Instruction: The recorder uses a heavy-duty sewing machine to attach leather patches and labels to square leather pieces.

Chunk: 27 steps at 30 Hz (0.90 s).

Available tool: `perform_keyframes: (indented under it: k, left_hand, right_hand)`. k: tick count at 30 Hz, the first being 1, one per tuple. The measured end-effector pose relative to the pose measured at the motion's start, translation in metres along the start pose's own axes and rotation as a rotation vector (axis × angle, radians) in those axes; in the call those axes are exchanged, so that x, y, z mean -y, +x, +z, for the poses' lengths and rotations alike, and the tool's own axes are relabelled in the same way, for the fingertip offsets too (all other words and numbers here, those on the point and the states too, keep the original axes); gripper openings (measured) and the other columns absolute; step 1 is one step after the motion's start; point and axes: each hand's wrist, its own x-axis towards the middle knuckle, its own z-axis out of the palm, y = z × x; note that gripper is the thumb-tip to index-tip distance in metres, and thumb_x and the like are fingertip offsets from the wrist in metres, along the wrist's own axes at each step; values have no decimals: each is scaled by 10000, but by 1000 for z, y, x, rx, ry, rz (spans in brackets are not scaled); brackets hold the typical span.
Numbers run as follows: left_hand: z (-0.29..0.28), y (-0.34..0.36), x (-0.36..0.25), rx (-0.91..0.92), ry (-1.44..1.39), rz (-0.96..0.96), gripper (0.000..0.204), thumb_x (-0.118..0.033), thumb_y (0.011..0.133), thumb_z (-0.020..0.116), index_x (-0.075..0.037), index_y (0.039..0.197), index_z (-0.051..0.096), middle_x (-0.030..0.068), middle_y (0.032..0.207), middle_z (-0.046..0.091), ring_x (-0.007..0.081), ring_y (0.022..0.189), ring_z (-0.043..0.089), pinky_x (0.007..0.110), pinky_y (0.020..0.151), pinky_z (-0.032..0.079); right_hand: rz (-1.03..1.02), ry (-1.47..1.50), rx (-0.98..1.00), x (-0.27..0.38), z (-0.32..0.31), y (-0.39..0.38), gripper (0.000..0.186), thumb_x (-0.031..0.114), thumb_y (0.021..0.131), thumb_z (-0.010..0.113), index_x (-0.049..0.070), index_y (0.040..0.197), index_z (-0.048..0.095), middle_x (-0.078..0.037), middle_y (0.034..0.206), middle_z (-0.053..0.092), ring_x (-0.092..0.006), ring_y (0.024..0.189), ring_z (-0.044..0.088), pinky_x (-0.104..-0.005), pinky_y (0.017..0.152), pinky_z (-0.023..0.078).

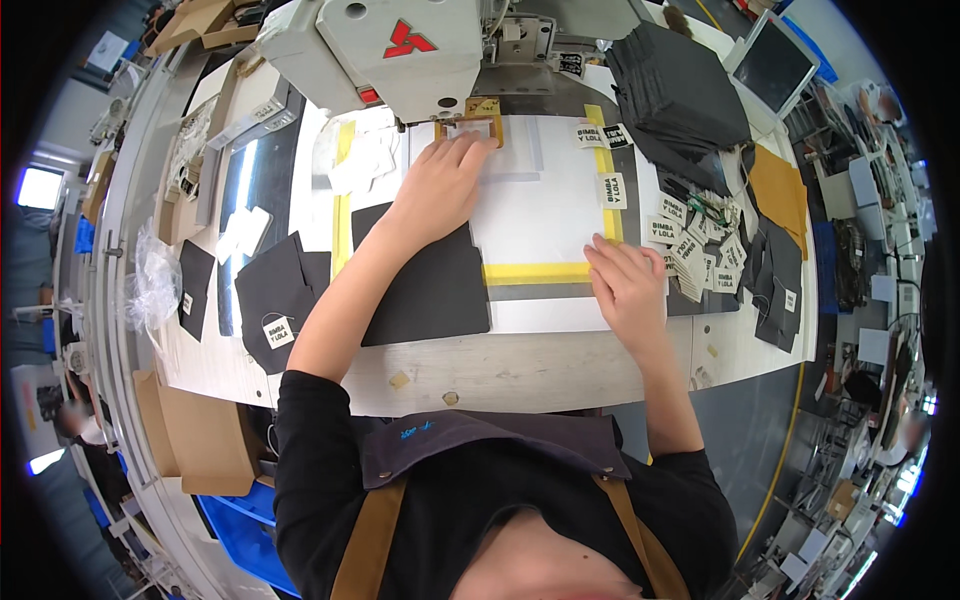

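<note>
My left hand (443, 180) reaches to the white sewing machine's head (425, 75), its bent fingers resting at the small brass-coloured clamp frame (497, 135) under it. My right hand (625, 285) rests with loosely bent fingers at the right yellow-taped edge of a white template board (530, 225); nothing is visible in it. A black fabric panel (420, 300) lies below my left forearm on the board's left part. Small white labels (613, 190) lie along the right tape, with a heap of more labels (685, 260) beside it.
A black fabric stack (675, 85), a mustard piece (780, 195) and a monitor (770, 60) are at right. White patches (365, 160), black pieces (275, 305), a plastic bag (152, 275) and boxes (205, 420) are at left. Blurred co-workers (75, 425) appear at both edges.
</note>
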Motion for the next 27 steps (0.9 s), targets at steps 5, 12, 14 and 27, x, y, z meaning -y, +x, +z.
perform_keyframes:
  k: [5, 12, 14, 27]
  left_hand:
    - [-24, -7, -14, 117, -37, -16, 430, -61, 801, 639, -71, 1218, 534, 132, 1287, 559, 313, 1162, 543, 426, 1032, 404]
    - [-75, -48, -29, 313, -216, -42, 270, -157, 701, 774, -87, 865, 571, 54, 862, 580, 253, 845, 576, 365, 758, 432]
    - [-91, -60, -49, 389, -266, -36, 378, -214, 631, 831, -97, 830, 532, 50, 810, 532, 255, 793, 557, 350, 699, 411]
    - [-84, -102, -42, 420, -771, -541, 173, -61, 749, 738, 16, 778, 586, 62, 682, 523, 136, 577, 473, 275, 552, 426]
  right_hand:
    - [-41, -21, 9, -4, -3, -1, 272, 117, 837, 675, 83, 1107, 684, -40, 1185, 658, -177, 1070, 582, -401, 987, 344]
    - [-21, -21, 17, -2, -1, -6, 280, 128, 831, 684, 83, 1107, 683, -36, 1212, 642, -178, 1084, 579, -401, 1005, 323]
    - [-13, -30, 10, 0, 1, -7, 284, 129, 827, 688, 83, 1106, 683, -37, 1226, 634, -182, 1087, 579, -400, 1005, 320]
    - [103, 651, 185, 76, 10, 8, 426, 172, 799, 764, 76, 1197, 646, -60, 1143, 591, -186, 846, 591, -281, 695, 465]
